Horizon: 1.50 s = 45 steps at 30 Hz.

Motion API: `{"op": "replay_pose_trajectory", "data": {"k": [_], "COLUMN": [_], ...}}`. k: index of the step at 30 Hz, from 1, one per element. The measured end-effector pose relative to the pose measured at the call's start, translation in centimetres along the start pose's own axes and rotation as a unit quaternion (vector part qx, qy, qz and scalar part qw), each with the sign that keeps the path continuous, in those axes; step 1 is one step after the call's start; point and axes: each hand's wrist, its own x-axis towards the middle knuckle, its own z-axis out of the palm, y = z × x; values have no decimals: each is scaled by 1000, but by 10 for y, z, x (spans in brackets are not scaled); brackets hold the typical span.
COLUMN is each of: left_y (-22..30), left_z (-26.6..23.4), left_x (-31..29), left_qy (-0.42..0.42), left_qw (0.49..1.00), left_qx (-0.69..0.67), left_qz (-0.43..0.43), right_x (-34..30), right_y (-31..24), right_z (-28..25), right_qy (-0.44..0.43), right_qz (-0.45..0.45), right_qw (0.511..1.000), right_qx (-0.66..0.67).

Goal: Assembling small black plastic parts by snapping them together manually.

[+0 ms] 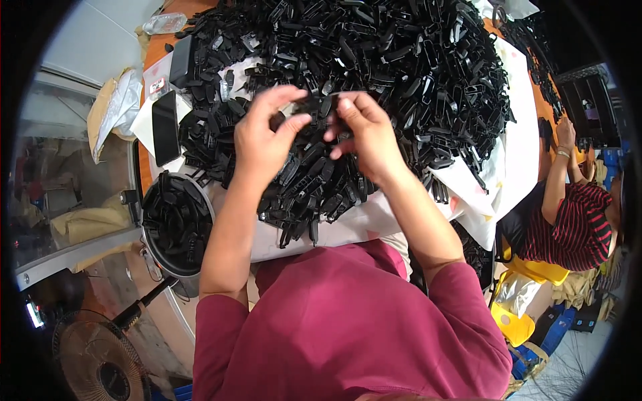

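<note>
Both of my hands are raised over a heap of small black plastic parts [374, 57] spread across the table. My left hand [264, 134] has its thumb and index finger apart, pointing right. A blurred dark shape shows by those fingertips, hard to separate from the heap behind. Facing it, my right hand [368, 130] curls inward with thumb and index finger pinched together. Something dark is at that pinch, too blurred to make out. The hands do not touch each other.
On the left are a dark phone [166, 128], a dark grey box [182, 61] and a clear plastic bottle [165, 24]. A bucket of black parts [177, 224] and a fan [100, 364] stand below. Another person in a striped shirt [575, 224] works at right.
</note>
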Motion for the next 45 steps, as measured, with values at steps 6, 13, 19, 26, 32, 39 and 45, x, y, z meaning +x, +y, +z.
{"op": "replay_pose_trajectory", "data": {"k": [6, 13, 19, 26, 32, 39, 45], "left_y": [10, 0, 16, 6, 21, 25, 46], "left_z": [4, 8, 12, 4, 2, -4, -8], "left_x": [-5, -12, -4, -3, -2, -10, -10], "left_qy": [-63, -38, 34, -32, -53, -86, -135], "left_qw": [993, 962, 948, 999, 977, 947, 886], "left_qx": [32, -236, -257, -29, 148, 202, 333], "left_qz": [96, -133, -188, -23, 142, 233, 292], "right_x": [-7, -6, -8, -16, -20, -26, -25], "right_y": [-2, -2, 3, -14, -20, -29, -27], "right_z": [7, 11, 10, 1, -3, -10, -22], "right_qy": [-27, -55, -57, -60, -83, -95, -97], "right_qz": [-57, -163, -163, -170, -146, -90, -1], "right_qw": [994, 985, 985, 983, 983, 991, 995], "right_qx": [84, -10, -27, -25, -80, -32, -20]}}
